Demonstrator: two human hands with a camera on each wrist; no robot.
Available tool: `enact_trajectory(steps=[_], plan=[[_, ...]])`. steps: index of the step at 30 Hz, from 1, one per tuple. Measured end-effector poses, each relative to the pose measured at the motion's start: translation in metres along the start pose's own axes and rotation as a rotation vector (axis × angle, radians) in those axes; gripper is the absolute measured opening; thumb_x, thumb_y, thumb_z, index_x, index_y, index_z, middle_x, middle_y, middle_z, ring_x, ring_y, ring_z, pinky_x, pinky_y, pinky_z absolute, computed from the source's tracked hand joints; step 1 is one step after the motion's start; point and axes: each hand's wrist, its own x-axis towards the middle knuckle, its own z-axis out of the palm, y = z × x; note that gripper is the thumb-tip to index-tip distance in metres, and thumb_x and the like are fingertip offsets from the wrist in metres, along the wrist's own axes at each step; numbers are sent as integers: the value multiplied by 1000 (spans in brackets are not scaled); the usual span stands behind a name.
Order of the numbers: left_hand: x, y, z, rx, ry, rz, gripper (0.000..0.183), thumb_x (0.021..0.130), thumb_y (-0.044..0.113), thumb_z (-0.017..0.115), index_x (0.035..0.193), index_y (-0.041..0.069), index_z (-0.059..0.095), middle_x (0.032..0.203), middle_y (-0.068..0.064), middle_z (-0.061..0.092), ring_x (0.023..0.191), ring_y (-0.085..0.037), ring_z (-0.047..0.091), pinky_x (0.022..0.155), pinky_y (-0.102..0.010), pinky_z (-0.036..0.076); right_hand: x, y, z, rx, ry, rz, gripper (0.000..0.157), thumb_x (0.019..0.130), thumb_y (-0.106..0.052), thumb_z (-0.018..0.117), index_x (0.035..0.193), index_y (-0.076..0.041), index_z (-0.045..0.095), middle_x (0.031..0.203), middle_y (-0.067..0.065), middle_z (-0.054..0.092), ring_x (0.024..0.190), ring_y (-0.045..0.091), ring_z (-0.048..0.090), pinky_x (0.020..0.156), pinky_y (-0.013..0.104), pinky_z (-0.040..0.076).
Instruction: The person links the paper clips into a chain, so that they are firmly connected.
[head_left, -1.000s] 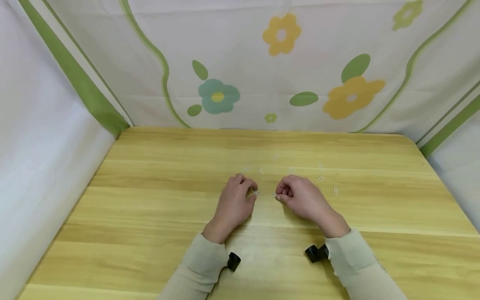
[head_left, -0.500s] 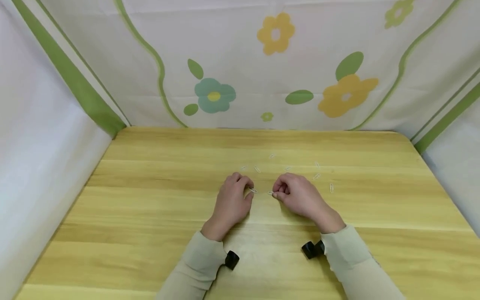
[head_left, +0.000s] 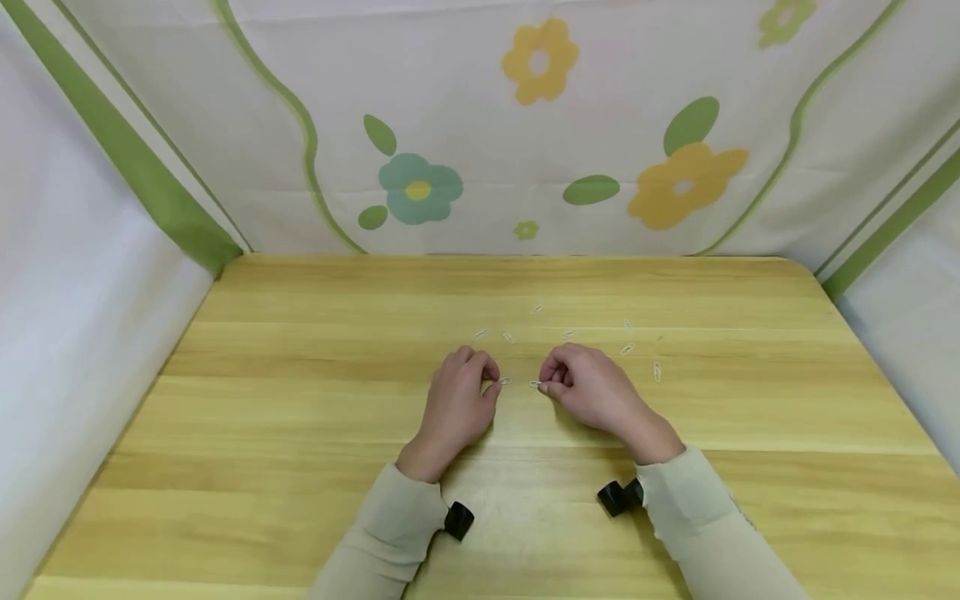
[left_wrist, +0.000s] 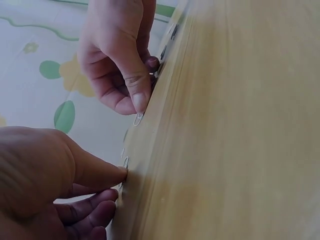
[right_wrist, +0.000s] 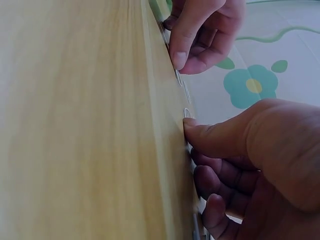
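Observation:
Two white paper clips are in the hands, their free ends facing each other across a small gap just above the table. My left hand (head_left: 459, 400) pinches one paper clip (head_left: 506, 381) between thumb and fingertip, its end poking out to the right. My right hand (head_left: 592, 387) pinches the other paper clip (head_left: 535, 384), whose loop sticks out to the left. In the left wrist view, the right hand's clip (left_wrist: 138, 119) shows below the thumb tip. The right wrist view shows the left hand's clip (right_wrist: 178, 77) at the thumb; fingertips cover part of each clip.
Several loose paper clips lie on the wooden table (head_left: 300, 467) beyond the hands, among them one (head_left: 657, 372) to the right and another (head_left: 537, 308) farther back. A white curtain (head_left: 480, 125) with printed flowers stands behind the table and along both sides.
The left thumb, earlier apart from the index finger, has closed in on its clip, which has turned more level. The right hand keeps its pinch. The head view has shifted slightly.

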Motion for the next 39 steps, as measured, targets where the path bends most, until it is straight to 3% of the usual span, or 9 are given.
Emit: enact_trajectory(steps=[5, 7, 9, 14, 17, 20, 27, 31, 39], plan=[[0, 1, -3, 25, -34, -17, 12, 96, 6, 79, 90, 8, 69, 93, -6, 65, 87, -23, 59, 83, -41, 51, -1, -4, -1, -15, -14, -9, 7, 100, -15, 76, 95, -16, 72, 92, -1, 68, 81, 13, 61, 75, 34, 53], [1, 0, -6, -36, -53, -54, 9, 99, 8, 76, 93, 8, 69, 93, -6, 67, 85, -21, 60, 79, -38, 52, 0, -6, -2, 8, -32, -17, 5, 102, -15, 74, 97, -15, 72, 92, -1, 68, 82, 14, 61, 76, 34, 54], [4, 1, -11, -184, -74, -111, 7, 102, 10, 74, 98, 7, 69, 93, -7, 69, 82, -20, 63, 76, -33, 53, 2, -8, -6, 55, -41, -29, 4, 104, -15, 71, 101, -13, 70, 93, 1, 69, 83, 14, 61, 76, 32, 53], [14, 15, -30, -754, -91, -269, 11, 107, 12, 68, 112, 3, 65, 97, -12, 73, 77, -20, 72, 74, -32, 58, 2, -14, -27, 273, -19, -39, 10, 110, -16, 62, 112, -6, 62, 96, 13, 71, 81, 23, 67, 70, 33, 58], [18, 28, -41, -922, -80, -285, 11, 107, 12, 67, 115, 5, 64, 98, -10, 74, 76, -17, 73, 74, -30, 57, 0, -19, -38, 439, 10, -37, 14, 111, -16, 62, 115, -4, 60, 101, 20, 71, 85, 36, 71, 73, 41, 63], [20, 41, -50, -988, -67, -258, 11, 107, 9, 67, 115, 4, 64, 98, -8, 75, 78, -14, 74, 75, -27, 56, -2, -25, -48, 568, 43, -43, 16, 109, -16, 65, 118, -4, 61, 105, 19, 70, 92, 40, 72, 79, 43, 65], [18, 57, -61, -1073, -70, -250, 15, 105, 6, 66, 120, 2, 63, 103, -9, 77, 81, -14, 78, 81, -28, 60, -8, -33, -57, 704, 107, -73, 20, 108, -10, 66, 127, -7, 65, 110, 15, 69, 92, 25, 76, 83, 36, 66], [16, 61, -63, -1102, -67, -259, 16, 105, 4, 66, 121, 2, 63, 103, -8, 77, 80, -14, 78, 80, -29, 60, -11, -35, -61, 725, 137, -105, 26, 106, -8, 68, 132, -7, 66, 111, 15, 70, 94, 27, 78, 86, 37, 67], [17, 66, -65, -1115, -38, -278, 16, 102, 2, 68, 117, 1, 65, 99, -8, 77, 78, -15, 78, 79, -28, 60, -16, -37, -66, 733, 174, -138, 23, 104, -8, 71, 127, -5, 69, 108, 12, 72, 93, 28, 79, 86, 36, 67]])
